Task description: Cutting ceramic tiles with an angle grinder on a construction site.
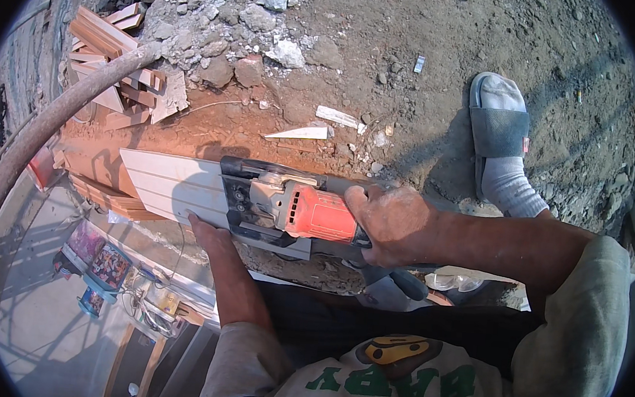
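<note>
My right hand is wrapped round the rear of a red handheld tile saw. The saw's black base plate rests on a pale tile marked with thin parallel lines. My left hand grips the tile's near edge, just left of the saw, with its fingertips at that edge and the rest partly hidden. The tile sticks out to the left beyond the saw, and a strip of it shows along the saw's near side. The blade is hidden under the saw body.
Cut tile strips lie heaped at the far left, with more stacked tiles below. Reddish dust, rubble and two pale offcuts cover the ground. A curved pole crosses the left side. My sandalled foot stands at right.
</note>
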Available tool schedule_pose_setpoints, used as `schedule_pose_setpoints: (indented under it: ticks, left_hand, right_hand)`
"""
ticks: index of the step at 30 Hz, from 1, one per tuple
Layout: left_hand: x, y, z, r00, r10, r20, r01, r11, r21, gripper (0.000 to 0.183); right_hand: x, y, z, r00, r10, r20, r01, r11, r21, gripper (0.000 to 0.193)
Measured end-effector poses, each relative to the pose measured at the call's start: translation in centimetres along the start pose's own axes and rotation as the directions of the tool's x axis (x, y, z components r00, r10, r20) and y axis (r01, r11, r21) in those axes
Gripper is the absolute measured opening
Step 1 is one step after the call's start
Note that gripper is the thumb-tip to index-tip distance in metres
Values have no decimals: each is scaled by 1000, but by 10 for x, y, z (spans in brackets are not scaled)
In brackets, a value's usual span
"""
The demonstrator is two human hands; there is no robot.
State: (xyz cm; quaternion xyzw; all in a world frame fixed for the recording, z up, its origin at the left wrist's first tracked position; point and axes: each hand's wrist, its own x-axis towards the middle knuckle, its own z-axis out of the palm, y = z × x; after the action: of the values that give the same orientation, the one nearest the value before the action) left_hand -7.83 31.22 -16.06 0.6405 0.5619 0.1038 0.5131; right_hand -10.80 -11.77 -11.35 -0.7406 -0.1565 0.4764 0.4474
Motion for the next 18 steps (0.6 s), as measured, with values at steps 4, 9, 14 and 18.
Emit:
schedule_pose_setpoints:
  ticks: [4,9,14,18]
  left_hand:
    - [1,2,-2,1000,14,-16,-14,1000,9,63]
    - [-9,3,7,999,25,-28,-25,1000,15,64]
    - [-9,5,5,1000,19,-24,-19,1000,20,64]
    - [-2,2,-1,1000,10,-15,-10,1000,18,63]
  right_hand:
    - [-2,0,-4,1000,-8,29,7,1000,12,61]
    - [-4,6,1,999,-29,18,29,1000,8,70]
    - [-9,4,-1,1000,-12,14,12,1000,11,67]
    - [-9,6,2,1000,-16,-4,16,1000,2,65]
